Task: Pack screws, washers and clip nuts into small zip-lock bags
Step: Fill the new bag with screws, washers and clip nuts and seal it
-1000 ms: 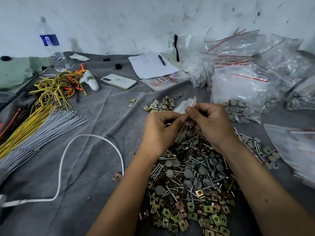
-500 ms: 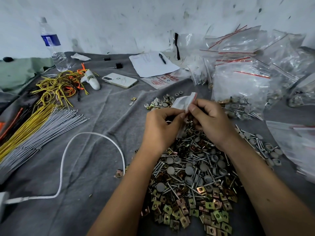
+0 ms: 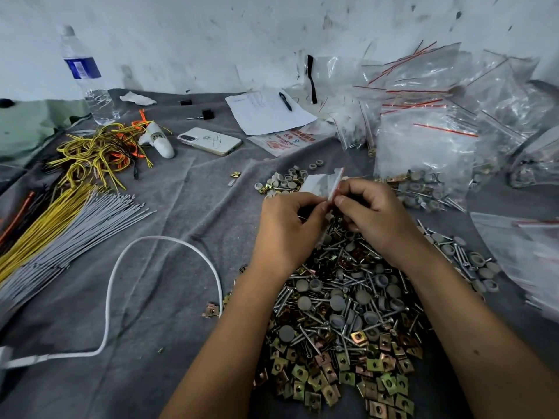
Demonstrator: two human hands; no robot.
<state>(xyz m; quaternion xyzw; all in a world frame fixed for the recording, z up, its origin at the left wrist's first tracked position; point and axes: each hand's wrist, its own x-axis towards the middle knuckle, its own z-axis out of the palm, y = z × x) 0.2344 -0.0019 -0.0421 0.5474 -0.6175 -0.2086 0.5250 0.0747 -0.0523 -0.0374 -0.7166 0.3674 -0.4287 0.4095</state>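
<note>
The left hand [image 3: 286, 234] and right hand [image 3: 373, 217] meet above the far end of the hardware pile, each pinching the small zip-lock bag [image 3: 322, 184] at its red-striped edge, with the bag projecting up and to the far side from between the two thumbs. Directly near of the hands, on the grey-covered table [image 3: 169, 225], lie mixed screws [image 3: 341, 264] and grey washers [image 3: 337, 302], then brass-coloured clip nuts [image 3: 338, 379]. Filled bags [image 3: 423, 152] are stacked at far right.
</note>
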